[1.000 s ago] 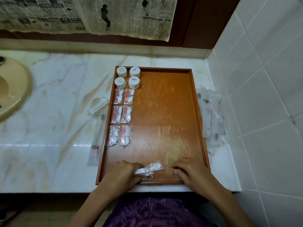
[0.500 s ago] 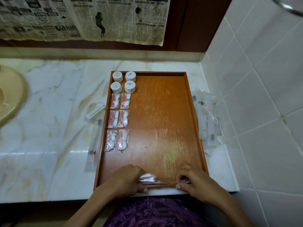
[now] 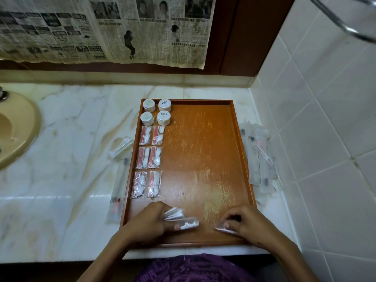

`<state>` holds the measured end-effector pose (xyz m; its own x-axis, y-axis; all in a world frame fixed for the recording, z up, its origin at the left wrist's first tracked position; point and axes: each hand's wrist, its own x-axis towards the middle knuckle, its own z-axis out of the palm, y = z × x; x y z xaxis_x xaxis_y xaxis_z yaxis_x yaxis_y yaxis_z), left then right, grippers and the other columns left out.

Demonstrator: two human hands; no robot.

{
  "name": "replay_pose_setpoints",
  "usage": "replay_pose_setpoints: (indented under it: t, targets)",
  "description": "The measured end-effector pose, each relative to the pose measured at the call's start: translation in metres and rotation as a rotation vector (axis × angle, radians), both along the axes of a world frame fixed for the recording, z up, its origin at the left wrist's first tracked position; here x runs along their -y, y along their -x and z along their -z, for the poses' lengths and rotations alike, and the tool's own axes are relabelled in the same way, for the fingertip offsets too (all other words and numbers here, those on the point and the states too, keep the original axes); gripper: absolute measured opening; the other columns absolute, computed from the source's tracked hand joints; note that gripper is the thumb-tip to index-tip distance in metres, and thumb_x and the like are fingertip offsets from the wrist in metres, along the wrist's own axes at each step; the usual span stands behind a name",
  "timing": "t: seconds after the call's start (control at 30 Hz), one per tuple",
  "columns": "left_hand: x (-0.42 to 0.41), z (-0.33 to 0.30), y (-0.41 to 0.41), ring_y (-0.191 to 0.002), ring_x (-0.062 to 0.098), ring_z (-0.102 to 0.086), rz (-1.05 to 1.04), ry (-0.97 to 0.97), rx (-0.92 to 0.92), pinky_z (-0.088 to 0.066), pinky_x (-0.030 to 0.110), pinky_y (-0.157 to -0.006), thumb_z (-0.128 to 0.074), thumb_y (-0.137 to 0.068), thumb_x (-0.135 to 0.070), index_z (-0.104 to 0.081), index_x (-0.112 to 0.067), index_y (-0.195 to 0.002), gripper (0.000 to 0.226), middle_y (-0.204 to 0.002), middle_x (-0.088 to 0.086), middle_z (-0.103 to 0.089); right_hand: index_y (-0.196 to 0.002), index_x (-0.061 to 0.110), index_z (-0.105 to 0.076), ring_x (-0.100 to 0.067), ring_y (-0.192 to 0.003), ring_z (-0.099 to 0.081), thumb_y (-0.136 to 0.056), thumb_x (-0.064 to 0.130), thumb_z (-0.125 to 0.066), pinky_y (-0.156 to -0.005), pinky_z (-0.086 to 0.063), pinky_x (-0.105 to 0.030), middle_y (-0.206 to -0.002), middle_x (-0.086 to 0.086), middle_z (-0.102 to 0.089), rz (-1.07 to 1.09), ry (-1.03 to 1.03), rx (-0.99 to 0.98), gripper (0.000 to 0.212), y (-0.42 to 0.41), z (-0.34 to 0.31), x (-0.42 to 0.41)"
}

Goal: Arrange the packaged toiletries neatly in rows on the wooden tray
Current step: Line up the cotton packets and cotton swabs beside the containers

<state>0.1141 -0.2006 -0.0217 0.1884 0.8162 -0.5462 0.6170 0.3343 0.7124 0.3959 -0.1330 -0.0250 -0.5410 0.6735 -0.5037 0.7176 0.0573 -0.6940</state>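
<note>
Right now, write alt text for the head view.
Two hands work at the near end of a wooden tray: the left hand grips a bundle of clear packets, the right hand pinches a single packet. Six sachets and four round stacks line the tray's left side.

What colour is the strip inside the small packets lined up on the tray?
Red-orange, beside white pieces; head view, packets on tray.

The wooden tray is orange-brown, its grain streaked pale. The sachets are clear with red and white inside; the round packs are white. The tabletop is white marble veined tan, the basin beige.
</note>
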Motion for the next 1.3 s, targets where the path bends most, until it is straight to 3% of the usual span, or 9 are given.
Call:
replay_pose_setpoints:
  t: [0.1,0.23,0.4,0.53,0.77,0.97,1.07,1.17,1.3]
  targets:
    - [-0.011,-0.006,0.019,-0.047,0.000,-0.044,-0.142,-0.074,-0.054,-0.029,0.020,-0.048,-0.076,-0.081,-0.040,-0.062,-0.017,-0.064,0.031,-0.049,-0.014,-0.050,-0.089,0.038,-0.073,0.005,-0.087,-0.062,-0.086,0.029,-0.069,-0.078,-0.049,-0.013,-0.088,0.024,-0.070,0.121,-0.087,-0.036,0.010,0.000,-0.002,-0.016]
    - [-0.039,-0.013,0.064,-0.051,0.007,-0.060,-0.359,-0.239,-0.218,-0.042,0.026,-0.050,-0.074,-0.082,-0.032,-0.065,-0.015,-0.065,0.027,-0.057,-0.003,-0.065,-0.085,0.042,-0.071,0.010,-0.086,-0.061,-0.083,0.039,-0.072,-0.069,-0.043,-0.010,-0.084,0.028,-0.069,0.359,-0.304,-0.102,0.004,0.001,-0.010,-0.051]
    - [-0.083,-0.011,0.117,-0.056,0.026,-0.053,-0.583,-0.371,-0.557,-0.032,0.031,-0.049,-0.071,-0.082,-0.029,-0.053,-0.013,-0.057,0.035,-0.053,0.005,-0.053,-0.088,0.029,-0.072,0.001,-0.080,-0.064,-0.087,0.021,-0.072,-0.062,-0.044,-0.006,-0.080,0.021,-0.070,0.612,-0.504,-0.127,0.007,-0.004,-0.010,-0.097]
    - [-0.105,0.001,0.126,-0.056,0.024,-0.053,-0.585,-0.344,-0.683,-0.035,0.029,-0.049,-0.069,-0.082,-0.032,-0.055,-0.010,-0.064,0.032,-0.058,0.005,-0.055,-0.114,0.008,-0.069,-0.022,-0.093,-0.065,-0.093,0.007,-0.059,-0.080,-0.048,-0.027,-0.107,-0.010,-0.071,0.647,-0.610,0.053,0.023,-0.005,-0.001,-0.122]
    - [-0.120,0.002,0.124,-0.058,0.020,-0.051,-0.661,-0.328,-0.728,-0.037,0.028,-0.052,-0.074,-0.077,-0.043,-0.054,-0.015,-0.072,0.035,-0.069,0.003,-0.060,-0.122,0.006,-0.063,-0.033,-0.109,-0.058,-0.088,0.001,-0.061,-0.091,-0.048,-0.039,-0.119,-0.017,-0.064,0.600,-0.783,0.160,0.034,0.003,-0.003,-0.133]
    - [-0.115,0.002,0.129,-0.097,0.030,-0.063,-0.713,-0.254,-0.649,-0.046,0.033,-0.074,-0.070,-0.083,-0.045,-0.058,-0.013,-0.120,0.050,-0.114,0.011,-0.067,-0.116,0.002,-0.064,-0.036,-0.108,-0.057,-0.083,-0.001,-0.066,-0.092,-0.047,-0.044,-0.119,-0.020,-0.064,0.606,-0.848,0.198,0.034,0.004,-0.006,-0.137]
    - [-0.109,0.000,0.130,-0.103,0.033,-0.061,-0.769,-0.287,-0.579,-0.046,0.035,-0.082,-0.062,-0.092,-0.035,-0.059,-0.008,-0.122,0.041,-0.119,0.015,-0.065,-0.116,0.004,-0.064,-0.040,-0.113,-0.052,-0.082,0.002,-0.066,-0.092,-0.045,-0.054,-0.123,-0.021,-0.061,0.651,-0.910,0.206,0.035,0.014,-0.009,-0.135]
    - [-0.099,-0.002,0.136,-0.090,0.036,-0.063,-0.883,-0.329,-0.399,-0.051,0.041,-0.081,-0.055,-0.095,-0.025,-0.064,-0.006,-0.102,0.022,-0.102,0.018,-0.068,-0.115,0.010,-0.065,-0.038,-0.118,-0.048,-0.084,0.006,-0.065,-0.096,-0.037,-0.058,-0.127,-0.016,-0.059,0.683,-0.969,0.133,0.032,0.041,-0.013,-0.129]
    - [-0.080,-0.007,0.141,-0.056,0.024,-0.049,-1.064,-0.319,0.035,-0.045,0.037,-0.059,-0.048,-0.100,-0.016,-0.059,-0.003,-0.083,0.024,-0.080,0.018,-0.064,-0.117,0.018,-0.064,-0.026,-0.119,-0.049,-0.088,0.013,-0.061,-0.103,-0.032,-0.047,-0.124,-0.005,-0.061,0.476,-0.923,0.002,0.029,0.114,-0.011,-0.116]
